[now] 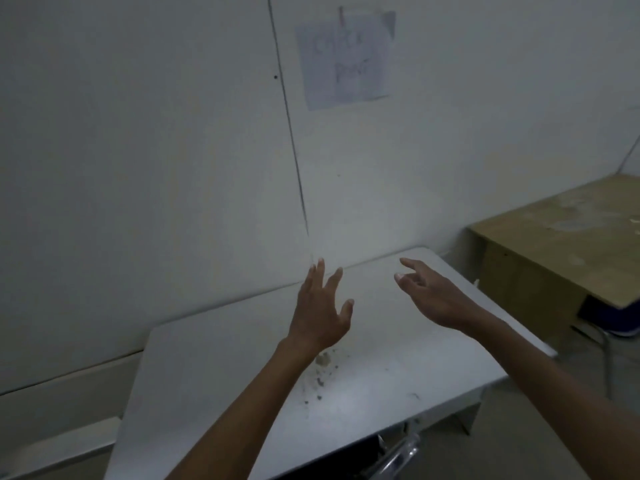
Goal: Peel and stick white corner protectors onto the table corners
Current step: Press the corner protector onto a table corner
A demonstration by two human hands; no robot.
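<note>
Our two bare forearms reach out over a white bench set against a pale wall. Both hands are empty: our left hand is raised with its fingers spread and straight, and our right hand is held just to its right, fingers loosely extended toward the far edge. We cannot make out any white corner protectors on the bench or in either hand. Dark specks and a stain mark the benchtop below our left wrist. On the wall hangs a sheet of paper with blurred writing. At far right stands a worn wooden desk.
</note>
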